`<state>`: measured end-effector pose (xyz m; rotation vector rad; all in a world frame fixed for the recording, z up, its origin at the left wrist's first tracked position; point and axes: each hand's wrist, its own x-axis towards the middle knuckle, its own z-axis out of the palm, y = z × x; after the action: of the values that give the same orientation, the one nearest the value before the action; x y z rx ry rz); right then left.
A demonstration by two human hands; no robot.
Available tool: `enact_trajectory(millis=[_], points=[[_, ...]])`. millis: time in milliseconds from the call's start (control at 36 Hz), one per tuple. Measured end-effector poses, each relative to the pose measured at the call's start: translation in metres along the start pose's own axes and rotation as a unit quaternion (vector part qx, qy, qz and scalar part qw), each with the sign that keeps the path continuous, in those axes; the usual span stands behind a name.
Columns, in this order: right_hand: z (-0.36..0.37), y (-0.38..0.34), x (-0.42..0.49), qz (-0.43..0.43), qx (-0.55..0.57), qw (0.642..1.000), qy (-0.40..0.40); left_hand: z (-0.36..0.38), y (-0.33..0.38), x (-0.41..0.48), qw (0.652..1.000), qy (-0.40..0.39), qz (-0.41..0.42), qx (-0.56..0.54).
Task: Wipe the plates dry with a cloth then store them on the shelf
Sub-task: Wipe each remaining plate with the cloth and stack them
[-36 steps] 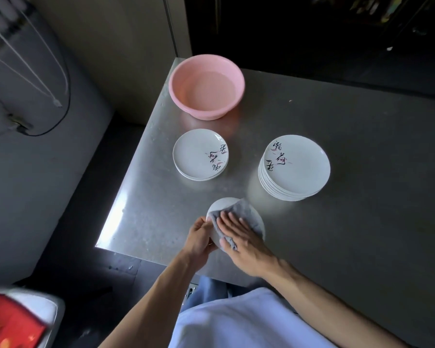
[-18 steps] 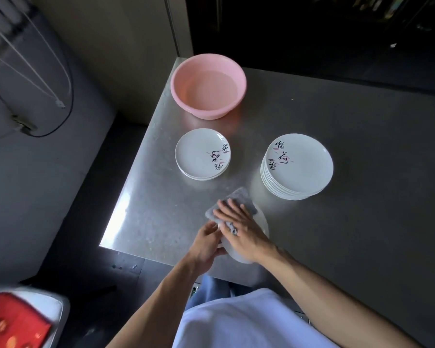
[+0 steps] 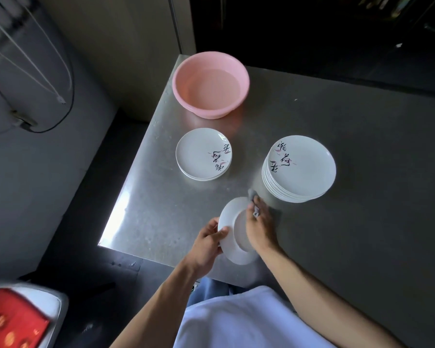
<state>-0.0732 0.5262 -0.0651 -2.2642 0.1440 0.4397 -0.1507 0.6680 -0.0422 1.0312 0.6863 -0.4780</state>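
A white plate (image 3: pixel 230 223) is held tilted above the near edge of the tabletop (image 3: pixel 362 172), with its underside and foot ring turned towards the camera. Its left rim is gripped by the left hand (image 3: pixel 206 244), the thumb being laid over the rim onto the underside. The right hand (image 3: pixel 259 229) is placed along the plate's right side, and its fingers are bent round a grey cloth (image 3: pixel 252 194) held against the far rim. The fingertips are blurred. Just beyond the cloth a tall stack (image 3: pixel 299 169) of white plates marked with black lettering is seen. A short stack (image 3: pixel 202 154) of the same kind is set well apart to its left. A pink basin (image 3: pixel 183 96) is placed at the far left corner of the tabletop.
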Motion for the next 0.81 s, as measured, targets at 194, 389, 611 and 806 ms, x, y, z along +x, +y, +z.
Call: enact_trajectory(millis=[194,389,611,806], points=[[0.003,-0.007,-0.016,-0.173,-0.014,0.983,-0.065,-0.005,0.017,0.005,1.000,-0.016,-0.009,0.019],[0.002,0.009,-0.009,-0.110,-0.110,0.988,-0.003,-0.016,0.025,0.008,0.995,-0.033,-0.017,0.092],[0.006,0.013,-0.033,-0.350,-0.112,0.924,-0.104,-0.015,0.021,0.010,0.995,-0.027,-0.010,0.100],[-0.002,0.014,-0.002,-0.005,-0.025,0.999,0.019,-0.008,0.019,0.009,1.000,-0.005,-0.003,0.002]])
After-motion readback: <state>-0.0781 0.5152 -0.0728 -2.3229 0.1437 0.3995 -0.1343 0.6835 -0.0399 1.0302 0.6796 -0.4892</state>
